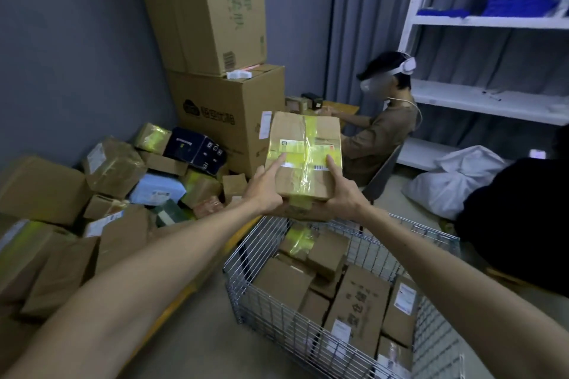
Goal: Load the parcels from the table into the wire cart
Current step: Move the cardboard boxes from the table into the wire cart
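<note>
Grip: outstretched left hand [265, 191] and right hand [342, 194] clasp parcel [304, 144] above wire cart [431, 229].

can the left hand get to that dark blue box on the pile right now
Probably not yet: the left hand and right hand both hold the taped parcel. The dark blue box lies uncovered atop the pile, so a freed hand looks unobstructed.

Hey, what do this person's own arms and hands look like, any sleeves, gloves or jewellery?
The left arm and right arm are bare as far as the picture's edge; no sleeves show. The left hand and right hand wear no gloves, and no watch, bracelet or ring is visible.
</note>
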Tool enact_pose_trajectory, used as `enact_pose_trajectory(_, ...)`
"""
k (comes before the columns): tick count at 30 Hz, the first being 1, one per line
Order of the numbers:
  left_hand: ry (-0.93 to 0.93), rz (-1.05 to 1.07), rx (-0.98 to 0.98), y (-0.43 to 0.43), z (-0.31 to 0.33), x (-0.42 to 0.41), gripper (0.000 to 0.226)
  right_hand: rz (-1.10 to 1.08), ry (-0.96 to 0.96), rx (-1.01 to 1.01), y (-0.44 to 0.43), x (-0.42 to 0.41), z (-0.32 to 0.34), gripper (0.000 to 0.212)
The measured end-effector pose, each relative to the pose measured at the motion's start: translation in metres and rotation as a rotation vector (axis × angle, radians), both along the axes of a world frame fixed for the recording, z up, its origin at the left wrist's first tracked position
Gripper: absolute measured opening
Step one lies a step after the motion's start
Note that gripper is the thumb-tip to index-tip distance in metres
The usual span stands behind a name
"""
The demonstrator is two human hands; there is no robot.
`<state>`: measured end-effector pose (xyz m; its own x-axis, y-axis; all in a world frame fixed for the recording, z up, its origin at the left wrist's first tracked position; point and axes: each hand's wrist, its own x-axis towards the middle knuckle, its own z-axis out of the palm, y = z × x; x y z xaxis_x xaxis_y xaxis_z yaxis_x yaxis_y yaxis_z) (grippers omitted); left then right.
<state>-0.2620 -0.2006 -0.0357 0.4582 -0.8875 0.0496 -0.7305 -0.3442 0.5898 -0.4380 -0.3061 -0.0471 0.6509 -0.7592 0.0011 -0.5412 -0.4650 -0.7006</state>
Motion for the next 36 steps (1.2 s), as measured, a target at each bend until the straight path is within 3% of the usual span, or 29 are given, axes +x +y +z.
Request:
enact_pose_trajectory(17,0.066,-0.375,0.168,-0.168,-0.103,-0.115,0.113,-0.276,0.044,0.188,-0.094,-0.146,-0.086,0.128)
enact_pose_trajectory(29,0.225,-0.538,0.305,-0.285,-0.198,-0.089,0.113,-0.420,0.167,0.338,-0.186,-0.120,-0.172,0.133)
enact_pose_trajectory(36,0.306,-0.587,0.464,-0.320,-0.292,-0.071,0.120,-0.464,0.214,0.505,-0.215,-0.101,-0.252,0.131)
